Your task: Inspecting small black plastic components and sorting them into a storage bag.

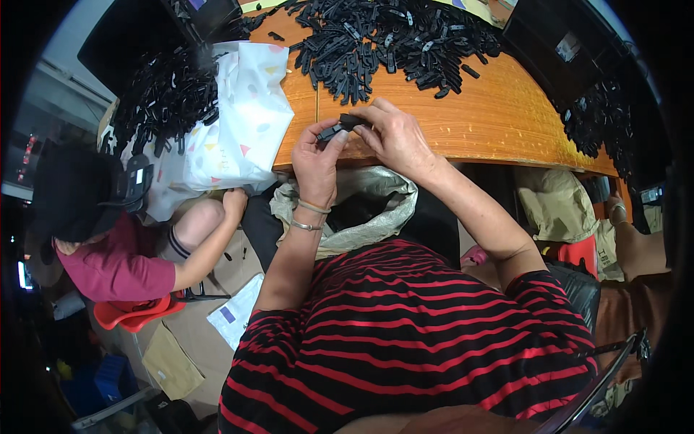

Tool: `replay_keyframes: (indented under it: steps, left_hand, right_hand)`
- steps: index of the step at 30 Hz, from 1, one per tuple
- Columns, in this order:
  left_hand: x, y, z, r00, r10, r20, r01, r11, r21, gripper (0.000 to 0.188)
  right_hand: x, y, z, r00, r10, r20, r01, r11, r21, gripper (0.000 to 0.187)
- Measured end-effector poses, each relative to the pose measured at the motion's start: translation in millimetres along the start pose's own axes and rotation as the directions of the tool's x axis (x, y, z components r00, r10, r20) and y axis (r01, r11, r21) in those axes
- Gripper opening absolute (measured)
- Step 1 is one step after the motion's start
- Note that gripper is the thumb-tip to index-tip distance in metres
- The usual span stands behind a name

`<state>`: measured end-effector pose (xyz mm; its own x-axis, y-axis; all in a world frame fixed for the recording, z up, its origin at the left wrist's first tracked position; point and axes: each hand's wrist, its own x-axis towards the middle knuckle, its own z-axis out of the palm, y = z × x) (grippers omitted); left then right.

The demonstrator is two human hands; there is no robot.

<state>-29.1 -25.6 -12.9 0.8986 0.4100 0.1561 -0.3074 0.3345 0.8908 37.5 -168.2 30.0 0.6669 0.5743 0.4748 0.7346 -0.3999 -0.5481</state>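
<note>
My left hand [316, 168] pinches a small, narrow black plastic part [329, 133] between thumb and fingers. My right hand [399, 136] grips another black plastic piece [351, 121], its fingers closed round it. The two pieces meet at my fingertips, near the table's front edge; whether they are joined I cannot tell. Below my hands, an open woven sack [401, 189] holds dark contents that are hard to make out. Beyond my hands, a large pile of similar black parts [361, 45] covers the far side of the wooden table [463, 123].
At left, a white patterned plastic bag [249, 108] lies beside another black heap [163, 98]. A person in a maroon shirt [119, 264] sits there on a red stool [137, 316]. Black crates [571, 47] and more parts [603, 119] stand right, above a tan sack [557, 206].
</note>
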Motion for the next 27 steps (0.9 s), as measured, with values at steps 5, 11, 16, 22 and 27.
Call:
replay_keyframes:
  steps: [5,11,16,22,27]
  left_hand:
    - [1.9,-2.1,0.7,0.999,0.012,-0.049,-0.012,1.000,0.000,0.026]
    - [2.7,-4.0,-0.9,0.996,0.067,0.059,-0.071,0.995,0.076,0.025]
    - [-3.5,-2.3,-10.3,0.999,0.015,0.044,-0.022,0.986,0.168,0.029]
    - [-14.4,-1.9,-12.9,0.995,0.092,0.031,-0.096,0.975,0.201,0.041]
    - [-20.9,-5.3,-12.6,0.996,0.091,0.004,-0.088,0.948,0.306,0.048]
  right_hand:
    - [2.5,-2.1,-3.3,0.999,-0.014,-0.037,0.016,0.998,0.057,0.022]
    - [1.3,-6.5,0.4,0.999,-0.051,-0.009,0.052,0.998,0.044,0.024]
    - [-0.2,-4.3,9.5,0.996,-0.048,0.080,0.045,0.998,0.031,0.026]
    - [-4.0,-8.0,23.8,0.991,-0.131,0.041,0.132,0.991,-0.014,0.029]
    - [-8.4,-12.4,35.9,0.981,-0.189,0.047,0.189,0.982,-0.010,0.031]
